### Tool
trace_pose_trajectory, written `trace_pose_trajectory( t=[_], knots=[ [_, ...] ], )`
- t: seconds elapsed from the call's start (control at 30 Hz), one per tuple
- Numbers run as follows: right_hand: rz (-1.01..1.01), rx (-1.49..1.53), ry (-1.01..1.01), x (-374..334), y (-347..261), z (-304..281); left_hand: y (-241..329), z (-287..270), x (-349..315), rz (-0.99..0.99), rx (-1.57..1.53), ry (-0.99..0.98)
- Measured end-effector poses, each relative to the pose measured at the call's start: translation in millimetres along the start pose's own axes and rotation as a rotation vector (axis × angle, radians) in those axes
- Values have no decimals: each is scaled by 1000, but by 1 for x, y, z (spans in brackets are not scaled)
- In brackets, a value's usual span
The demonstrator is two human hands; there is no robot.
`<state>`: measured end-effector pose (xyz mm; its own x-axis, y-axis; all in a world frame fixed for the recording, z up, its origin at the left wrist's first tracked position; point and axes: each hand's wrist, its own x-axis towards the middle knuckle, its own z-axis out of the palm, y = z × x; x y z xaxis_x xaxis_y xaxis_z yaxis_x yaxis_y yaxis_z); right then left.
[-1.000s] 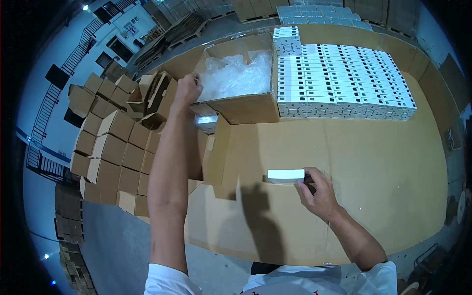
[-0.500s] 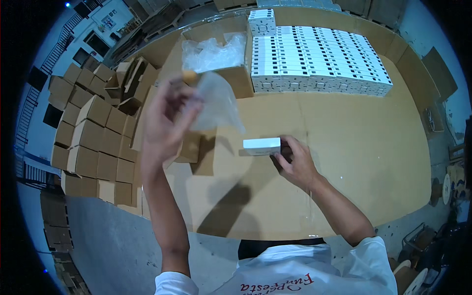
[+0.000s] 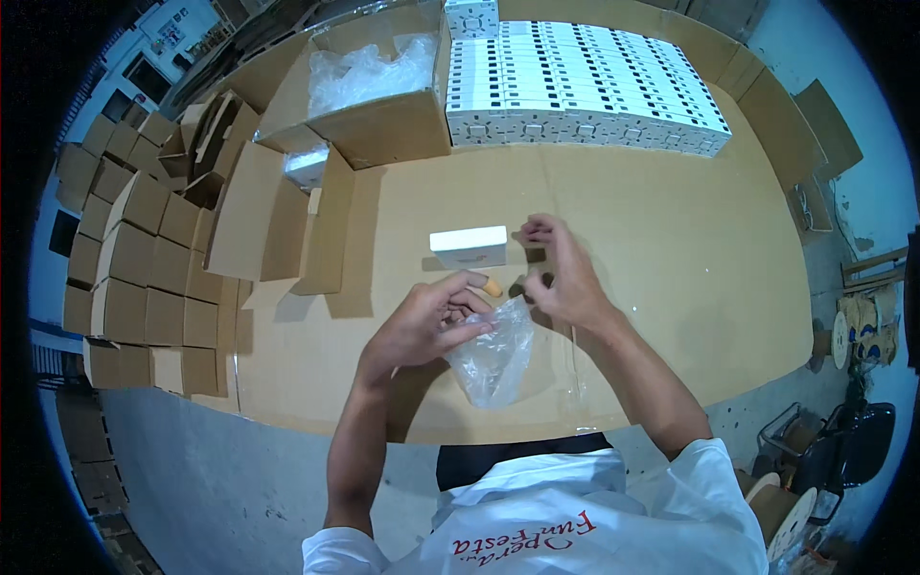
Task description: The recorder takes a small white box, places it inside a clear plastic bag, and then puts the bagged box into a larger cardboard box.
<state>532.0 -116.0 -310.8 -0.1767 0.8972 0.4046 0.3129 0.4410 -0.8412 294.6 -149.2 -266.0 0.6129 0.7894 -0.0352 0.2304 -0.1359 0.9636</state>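
A grey concrete floor [image 3: 240,470] surrounds a broad cardboard work surface [image 3: 690,297] with raised cardboard walls along its far side. Clock directions run from the small white box [image 3: 468,247], which sits alone near the middle of that surface.

At one o'clock stands a tight block of white patterned boxes [image 3: 585,96] in rows, with a single box [image 3: 471,19] rising at the block's far left corner. At eleven o'clock an open carton [image 3: 398,134] holds a heap of clear plastic [image 3: 374,72]. A second open carton [image 3: 254,225], with something pale and shiny at its far end, lies between nine and ten, and brown cartons [image 3: 144,278] are stacked at nine. A black chair [image 3: 867,446] and wooden spools [image 3: 791,522] stand on the floor at four o'clock.

The left hand [image 3: 431,321], at seven o'clock, pinches a clear plastic bag [image 3: 494,364] between thumb and fingers; one fingertip wears an orange cover [image 3: 492,287]. The bag hangs toward six o'clock. The right hand [image 3: 567,273], just past three, has thumb and fingers spread, its fingertips just beside the small white box without touching it. Whether its thumb touches the bag, I cannot tell.
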Motion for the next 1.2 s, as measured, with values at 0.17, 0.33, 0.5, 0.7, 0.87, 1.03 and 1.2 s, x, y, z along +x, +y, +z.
trace_pose_trajectory(
  t=[0.17, 0.33, 0.5, 0.7, 0.87, 1.03, 1.2],
  knots=[
    [-136, -154, -147, 6, -31, -39, -15, -4, -5, -37, -29, 27],
    [-28, -41, -503, -2, -51, -27, -19, -1, -7, -7, 10, 30],
    [-16, 13, -549, -8, -37, -18, -20, 0, -8, 5, -67, 63],
    [-86, 54, -489, -5, -36, -18, -8, -5, -11, 93, 141, 103],
    [-92, 168, -463, -3, -39, -15, -4, -3, -15, 445, 325, 317],
    [-107, 238, -417, -5, -35, -9, -5, 0, -20, 344, 294, 295],
    [40, 309, -575, -7, -28, -11, -11, -6, -22, 297, 162, 297]
  ],
)
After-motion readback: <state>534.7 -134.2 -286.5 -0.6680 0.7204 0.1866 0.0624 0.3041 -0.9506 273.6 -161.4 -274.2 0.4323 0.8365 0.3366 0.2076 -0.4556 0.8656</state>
